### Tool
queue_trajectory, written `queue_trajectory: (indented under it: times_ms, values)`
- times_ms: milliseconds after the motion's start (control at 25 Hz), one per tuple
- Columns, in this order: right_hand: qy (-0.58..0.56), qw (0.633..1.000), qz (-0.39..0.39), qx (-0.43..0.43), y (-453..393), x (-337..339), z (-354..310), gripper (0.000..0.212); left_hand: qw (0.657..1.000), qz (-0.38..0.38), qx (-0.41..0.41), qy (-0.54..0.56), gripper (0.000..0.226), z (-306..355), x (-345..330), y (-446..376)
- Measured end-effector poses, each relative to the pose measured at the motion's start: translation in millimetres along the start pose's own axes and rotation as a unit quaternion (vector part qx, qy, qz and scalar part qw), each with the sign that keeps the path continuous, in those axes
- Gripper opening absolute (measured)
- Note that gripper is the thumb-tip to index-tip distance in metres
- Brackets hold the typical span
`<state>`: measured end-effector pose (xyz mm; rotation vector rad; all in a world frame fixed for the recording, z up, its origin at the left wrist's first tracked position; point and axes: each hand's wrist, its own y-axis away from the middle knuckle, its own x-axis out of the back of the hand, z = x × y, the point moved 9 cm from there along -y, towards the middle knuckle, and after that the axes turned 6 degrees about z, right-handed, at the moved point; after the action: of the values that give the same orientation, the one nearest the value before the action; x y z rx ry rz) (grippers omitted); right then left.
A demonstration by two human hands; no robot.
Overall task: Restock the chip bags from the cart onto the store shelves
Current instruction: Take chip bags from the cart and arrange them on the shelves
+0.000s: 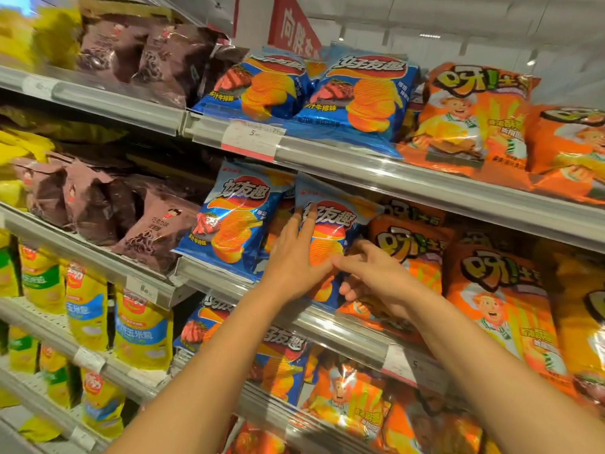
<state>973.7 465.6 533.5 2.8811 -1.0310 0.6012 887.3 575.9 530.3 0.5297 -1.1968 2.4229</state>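
The head view looks up a tiered store display of metal shelves with clear plastic price rails. On the middle shelf, a glossy blue chip bag printed with orange ridged chips and red-and-white lettering stands upright at the shelf front, leaning slightly back. The left hand lies flat against its face, fingers spread and pointing up, so its grip is wide and pressing rather than closed around anything. The right hand reaches in at the bag's lower right edge; its index finger touches the left hand's thumb side, and its other fingers curl down against the bag's bottom corner and the orange bag just beside it. Whether that grip actually pinches the blue bag cannot be told.

A second blue chip bag of the same print stands just to the left, touching the first. To the right sit bright orange chip bags showing a cartoon chef. Dull brown snack bags fill the shelf section further left, and yellow bags with blue and green labels stand below them. The upper shelf carries more blue and orange bags, with a white and pink price tag on its rail.
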Motion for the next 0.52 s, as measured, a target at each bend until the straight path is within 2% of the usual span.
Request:
queue_trajectory:
  times_ms: [80,120,200,240,280,320,400,440,520]
  values:
    - [0.015,1.0,-0.001,-0.006,5.0,3.1,2.9,0.049,1.0,-0.027,-0.006,0.009,0.097,-1.4,-1.5,2.3]
    - [0.035,0.999,0.024,0.005,6.4,9.7,0.8,0.05,0.999,-0.025,-0.012,0.016,0.095,-0.6,1.3,4.0]
    - [0.144,0.977,0.13,0.092,9.2,34.1,-19.4,0.032,0.998,0.053,-0.043,0.001,0.085,0.5,25.3,4.3]
    - [0.218,0.947,0.186,0.148,12.8,45.4,-32.9,0.024,0.991,0.117,-0.052,-0.031,0.08,-2.8,42.3,3.3]
    - [0.282,0.913,0.221,0.197,16.1,50.7,-45.3,0.025,0.982,0.17,-0.037,-0.07,0.077,-11.7,57.1,2.4]
    - [0.332,0.885,0.226,0.235,17.0,49.0,-54.9,0.036,0.975,0.193,0.007,-0.106,0.077,-25.6,66.5,2.2]
    - [0.416,0.849,0.182,0.269,9.3,34.9,-64.9,0.054,0.969,0.156,0.108,-0.16,0.089,-56.1,63.5,4.2]
    - [0.454,0.834,0.151,0.273,2.1,25.8,-66.2,0.056,0.965,0.128,0.133,-0.185,0.095,-64.9,55.3,6.2]
    - [0.534,0.799,0.095,0.259,-16.4,12.1,-58.8,0.059,0.962,0.1,0.131,-0.219,0.098,-68.2,41.2,7.3]
